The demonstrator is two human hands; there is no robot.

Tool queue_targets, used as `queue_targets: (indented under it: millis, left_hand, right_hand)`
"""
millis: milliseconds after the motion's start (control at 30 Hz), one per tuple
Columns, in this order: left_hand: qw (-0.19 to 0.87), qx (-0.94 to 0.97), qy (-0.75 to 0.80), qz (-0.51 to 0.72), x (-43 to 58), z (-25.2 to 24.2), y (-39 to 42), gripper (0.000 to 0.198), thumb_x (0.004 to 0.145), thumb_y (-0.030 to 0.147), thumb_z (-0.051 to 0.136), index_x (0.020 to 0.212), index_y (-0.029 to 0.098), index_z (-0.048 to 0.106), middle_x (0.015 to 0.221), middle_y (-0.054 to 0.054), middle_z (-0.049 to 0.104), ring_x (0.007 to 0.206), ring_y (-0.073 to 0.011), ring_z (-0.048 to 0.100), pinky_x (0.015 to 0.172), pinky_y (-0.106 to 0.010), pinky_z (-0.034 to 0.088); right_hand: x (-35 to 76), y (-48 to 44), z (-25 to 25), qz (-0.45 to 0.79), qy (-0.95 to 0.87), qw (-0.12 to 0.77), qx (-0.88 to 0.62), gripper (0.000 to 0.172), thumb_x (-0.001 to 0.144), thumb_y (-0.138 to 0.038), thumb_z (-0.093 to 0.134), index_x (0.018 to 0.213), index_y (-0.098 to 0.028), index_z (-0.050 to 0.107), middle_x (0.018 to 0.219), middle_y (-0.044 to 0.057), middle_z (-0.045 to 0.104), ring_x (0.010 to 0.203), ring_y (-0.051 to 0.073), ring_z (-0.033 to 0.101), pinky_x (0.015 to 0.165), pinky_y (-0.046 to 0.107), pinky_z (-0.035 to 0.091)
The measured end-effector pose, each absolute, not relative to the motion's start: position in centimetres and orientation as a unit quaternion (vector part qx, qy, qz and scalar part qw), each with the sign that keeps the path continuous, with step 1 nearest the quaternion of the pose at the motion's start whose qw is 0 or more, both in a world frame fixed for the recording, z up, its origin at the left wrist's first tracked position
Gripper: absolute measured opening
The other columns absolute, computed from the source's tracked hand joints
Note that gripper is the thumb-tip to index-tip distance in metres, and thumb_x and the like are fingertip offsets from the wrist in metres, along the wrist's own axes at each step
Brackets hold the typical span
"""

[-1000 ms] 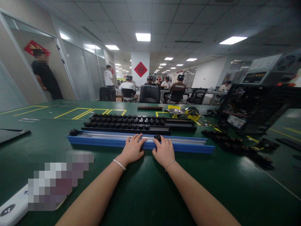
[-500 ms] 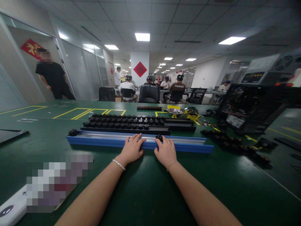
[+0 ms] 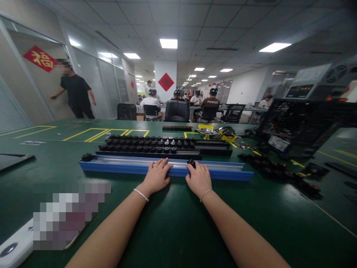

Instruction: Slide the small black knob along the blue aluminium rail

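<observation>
Beyond the blue rail [image 3: 178,172], dark rails [image 3: 150,153] are lying parallel, carrying rows of black knobs [image 3: 166,149]; past its right end, a dark heap of parts [image 3: 267,167] and an opened computer case [image 3: 284,126] are crowding the green surface [image 3: 178,230]. A partly blurred white gadget [image 3: 16,238] is lying nearer me, left of the rail. The rail is running crosswise before me, long and straight-walled, with a shiny channel. My left hand [image 3: 158,176] is resting palm-down on it, fingers spread; my right hand [image 3: 199,179] is touching a small black block [image 3: 191,163] in the channel, though whether I'm pinching it, I cannot tell.
</observation>
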State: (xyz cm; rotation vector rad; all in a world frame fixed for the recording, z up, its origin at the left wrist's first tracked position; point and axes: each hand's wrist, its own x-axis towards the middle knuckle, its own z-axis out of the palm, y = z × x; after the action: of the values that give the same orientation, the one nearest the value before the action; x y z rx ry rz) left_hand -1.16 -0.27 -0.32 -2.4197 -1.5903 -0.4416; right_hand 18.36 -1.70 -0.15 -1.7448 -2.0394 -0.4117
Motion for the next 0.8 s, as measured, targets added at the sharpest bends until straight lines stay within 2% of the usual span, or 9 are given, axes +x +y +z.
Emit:
queue_targets:
  millis: [800]
  left_hand:
    - [0.115,-0.820,-0.537,-0.162,-1.14,-0.44,-0.09,0.046,0.074,0.032,0.050,0.119,0.028,0.049,0.142,-0.004,0.038,0.128,-0.0242,0.033,0.102,-0.046,0.025]
  right_hand:
    - [18.94,-1.90,0.32,-0.127,-0.714,0.203,-0.658,0.035,0.078,-0.026,0.047,0.111,-0.026,0.058,0.118,0.010,0.052,0.108,0.024,0.045,0.097,0.040,0.022]
